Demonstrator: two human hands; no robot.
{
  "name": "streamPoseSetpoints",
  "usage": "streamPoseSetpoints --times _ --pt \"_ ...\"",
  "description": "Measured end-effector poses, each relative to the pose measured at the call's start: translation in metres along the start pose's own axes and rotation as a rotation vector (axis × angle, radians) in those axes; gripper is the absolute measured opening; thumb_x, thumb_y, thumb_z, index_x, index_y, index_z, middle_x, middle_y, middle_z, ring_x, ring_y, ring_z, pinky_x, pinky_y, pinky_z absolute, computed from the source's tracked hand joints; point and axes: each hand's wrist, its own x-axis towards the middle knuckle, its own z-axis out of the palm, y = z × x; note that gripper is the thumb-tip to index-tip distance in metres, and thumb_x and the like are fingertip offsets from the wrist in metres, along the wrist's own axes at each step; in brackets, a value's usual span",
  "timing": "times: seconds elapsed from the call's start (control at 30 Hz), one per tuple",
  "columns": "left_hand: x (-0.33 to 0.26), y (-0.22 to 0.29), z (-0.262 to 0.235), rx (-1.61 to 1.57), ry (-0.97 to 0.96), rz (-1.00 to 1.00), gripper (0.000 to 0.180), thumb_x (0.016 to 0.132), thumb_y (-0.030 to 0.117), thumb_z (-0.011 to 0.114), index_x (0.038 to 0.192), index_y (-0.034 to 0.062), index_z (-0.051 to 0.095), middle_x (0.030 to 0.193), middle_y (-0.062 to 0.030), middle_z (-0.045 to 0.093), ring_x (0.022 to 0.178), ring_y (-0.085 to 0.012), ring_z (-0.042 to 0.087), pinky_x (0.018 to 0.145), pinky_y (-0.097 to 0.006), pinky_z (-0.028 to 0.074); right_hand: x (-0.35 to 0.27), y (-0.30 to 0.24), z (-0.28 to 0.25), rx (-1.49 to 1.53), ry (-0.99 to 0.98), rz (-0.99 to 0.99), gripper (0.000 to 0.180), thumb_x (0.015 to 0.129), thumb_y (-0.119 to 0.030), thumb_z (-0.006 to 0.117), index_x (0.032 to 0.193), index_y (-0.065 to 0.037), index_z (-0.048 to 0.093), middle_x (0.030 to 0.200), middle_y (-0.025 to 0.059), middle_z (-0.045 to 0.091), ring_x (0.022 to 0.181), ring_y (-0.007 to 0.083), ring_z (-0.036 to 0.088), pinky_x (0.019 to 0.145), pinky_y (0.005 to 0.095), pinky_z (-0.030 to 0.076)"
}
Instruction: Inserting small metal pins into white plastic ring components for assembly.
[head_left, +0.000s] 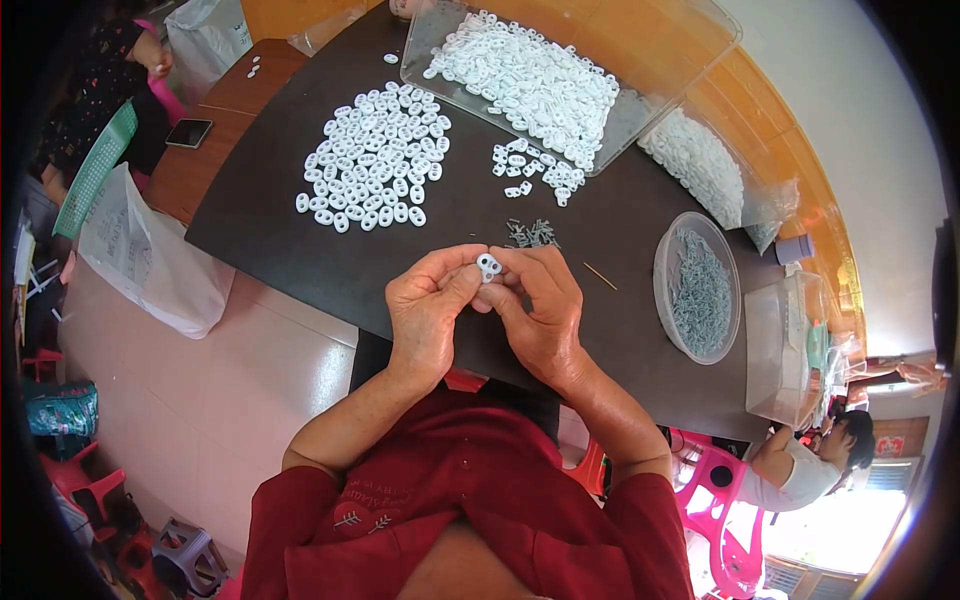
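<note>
Together, left hand [428,300] and right hand [535,305], fingers closed on small white plastic piece [489,266], pinched between fingertips

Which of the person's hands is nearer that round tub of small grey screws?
Right. The right hand lies toward the round tub; the left hand sits beyond it, both pinching a white piece.

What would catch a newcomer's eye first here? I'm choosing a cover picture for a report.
First, the two hands at the centre: the left hand and right hand pinch one small white plastic piece between their fingers above the dark table. Behind them, a wide patch of white pieces lies spread on the table, with a clear tray heaped with more. On the right stands a round bowl of grey screws.
</note>
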Motion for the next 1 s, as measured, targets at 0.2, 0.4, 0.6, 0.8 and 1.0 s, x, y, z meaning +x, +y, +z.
streamPoseSetpoints --times 0.2,0.4,0.6,0.8,1.0 --pt "-0.001 0.001 0.002 -0.022 -0.001 -0.018 0.020 0.088 0.003 0.056 0.105 -0.0063 0.060 0.087 -0.0079 0.064 0.068 -0.0088 0.056 0.063 -0.021 0.047 0.000 0.001 -0.001 -0.037 0.031 -0.030 0.033 0.067 0.004 0.069 0.099 0.001 0.063 0.084 0.0088 0.060 0.068 0.0177 0.054 0.059 0.0274 0.045" --pt "0.000 -0.002 -0.002 0.019 -0.033 0.019 0.021 0.087 0.003 0.057 0.105 -0.0067 0.060 0.086 -0.0086 0.065 0.069 -0.0088 0.057 0.063 -0.021 0.046 0.000 0.003 -0.002 -0.077 0.045 -0.109 0.034 0.066 0.004 0.070 0.099 0.002 0.062 0.084 0.0098 0.060 0.068 0.0205 0.054 0.059 0.0300 0.045" --pt "-0.002 0.008 0.003 -0.058 0.006 -0.058 0.018 0.087 0.000 0.054 0.103 -0.0077 0.058 0.087 -0.0092 0.065 0.070 -0.0115 0.060 0.066 -0.024 0.048 0.001 -0.003 -0.004 -0.080 0.002 -0.082 0.036 0.065 0.005 0.070 0.099 0.002 0.061 0.085 0.0103 0.060 0.068 0.0212 0.055 0.059 0.0305 0.045" --pt "-0.002 0.001 -0.002 -0.026 -0.073 0.029 0.021 0.088 0.005 0.059 0.105 -0.0059 0.059 0.086 -0.0061 0.064 0.072 -0.0076 0.057 0.065 -0.021 0.047 0.001 -0.003 -0.006 -0.030 0.015 -0.045 0.035 0.064 0.005 0.071 0.098 0.001 0.062 0.085 0.0095 0.060 0.067 0.0189 0.054 0.059 0.0285 0.046" --pt "-0.002 0.000 -0.004 -0.021 -0.126 0.067 0.019 0.088 0.002 0.057 0.106 -0.0049 0.059 0.090 -0.0053 0.063 0.078 -0.0070 0.057 0.073 -0.021 0.048 -0.002 -0.003 -0.006 0.000 0.019 -0.015 0.032 0.066 0.006 0.071 0.097 0.002 0.063 0.083 0.0090 0.060 0.067 0.0163 0.055 0.058 0.0257 0.047"
